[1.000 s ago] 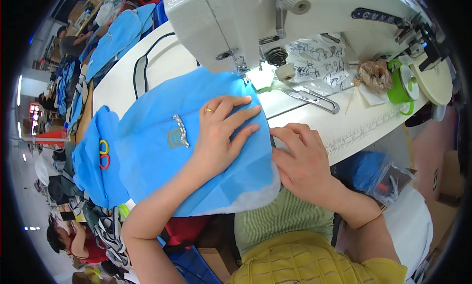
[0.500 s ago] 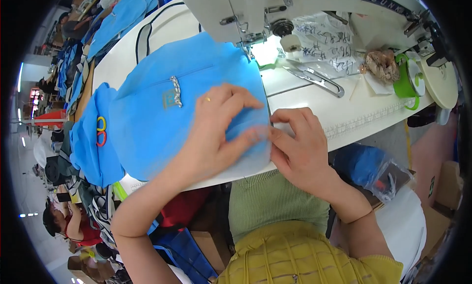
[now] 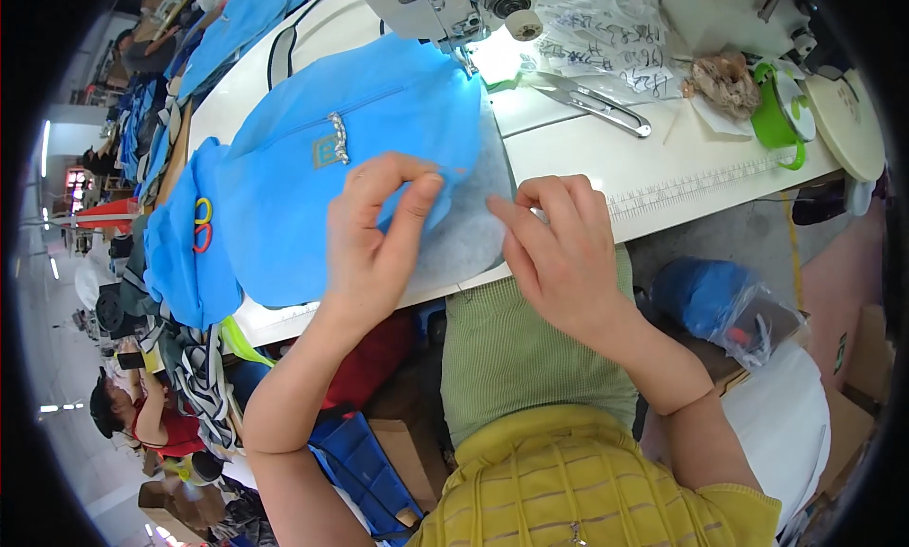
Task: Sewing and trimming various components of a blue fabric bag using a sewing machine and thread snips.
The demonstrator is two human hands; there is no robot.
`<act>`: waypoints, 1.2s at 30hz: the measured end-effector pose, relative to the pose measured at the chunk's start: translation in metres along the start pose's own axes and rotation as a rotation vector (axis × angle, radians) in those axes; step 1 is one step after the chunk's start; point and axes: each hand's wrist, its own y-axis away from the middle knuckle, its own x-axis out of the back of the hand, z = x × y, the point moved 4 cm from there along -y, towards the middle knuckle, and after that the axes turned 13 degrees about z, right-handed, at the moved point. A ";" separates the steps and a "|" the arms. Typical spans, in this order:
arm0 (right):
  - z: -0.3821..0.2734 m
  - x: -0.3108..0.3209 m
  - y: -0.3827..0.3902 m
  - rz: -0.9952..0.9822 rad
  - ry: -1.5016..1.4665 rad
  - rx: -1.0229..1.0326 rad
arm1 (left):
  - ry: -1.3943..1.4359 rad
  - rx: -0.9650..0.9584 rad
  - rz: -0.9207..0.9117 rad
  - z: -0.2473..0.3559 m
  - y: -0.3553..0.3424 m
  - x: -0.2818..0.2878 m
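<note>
A blue fabric piece (image 3: 284, 216) with a zipper line and a braided cord pull lies on the white sewing table. Between its thumb and index finger, my left hand (image 3: 374, 235) pinches the blue fabric's right edge and holds it folded back. A grey fabric layer (image 3: 464, 239) shows beneath. My right hand (image 3: 563, 254) hovers by the grey layer's right edge, fingers bent and apart, with nothing visible in them. Whether its index fingertip touches the grey cloth I cannot tell. The far end of the blue piece lies under the presser foot (image 3: 468, 62) of the lit sewing machine (image 3: 426, 3).
Thread snips (image 3: 597, 107) lie right of the machine foot, near a clear plastic bag (image 3: 606, 45). A green cup (image 3: 781, 116) stands farther right. Along the table's front edge runs a printed ruler (image 3: 701, 183). More blue fabric (image 3: 185, 244) with coloured rings is at left.
My left hand has drawn back leftward, peeling the blue edge off the grey layer. My right hand has come apart from it and shifted slightly up. The view has moved a little.
</note>
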 end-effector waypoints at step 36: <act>0.003 0.004 0.014 0.132 -0.053 -0.088 | -0.193 -0.172 -0.270 0.016 0.016 -0.020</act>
